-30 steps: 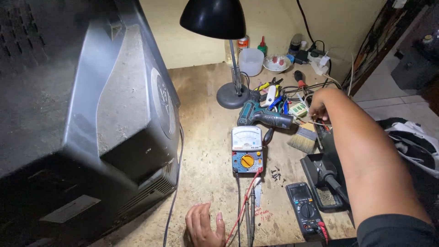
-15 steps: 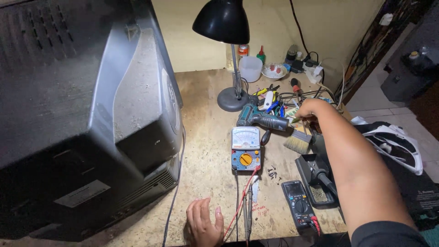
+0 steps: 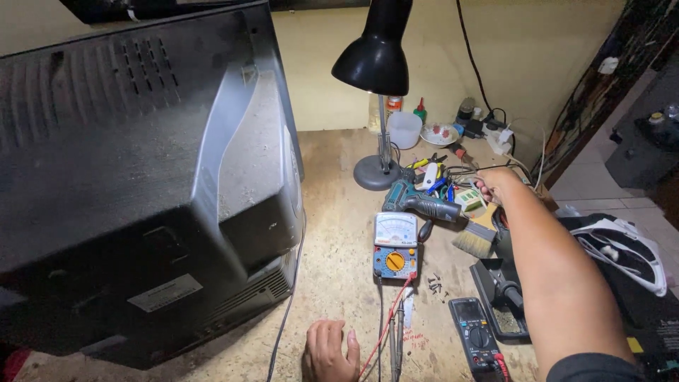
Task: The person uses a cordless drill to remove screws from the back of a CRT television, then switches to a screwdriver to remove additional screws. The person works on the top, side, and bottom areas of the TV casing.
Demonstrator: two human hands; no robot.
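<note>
A white label sticks on the big television's back. Right of the television, two meters' screens: one white, one grey.

At nine o'clock we see a big dusty black television lying face down on the wooden workbench. A black desk lamp stands at twelve o'clock, with a clear plastic cup just behind its base. A black digital multimeter lies at five o'clock, beside a small cluster of screws.
</note>
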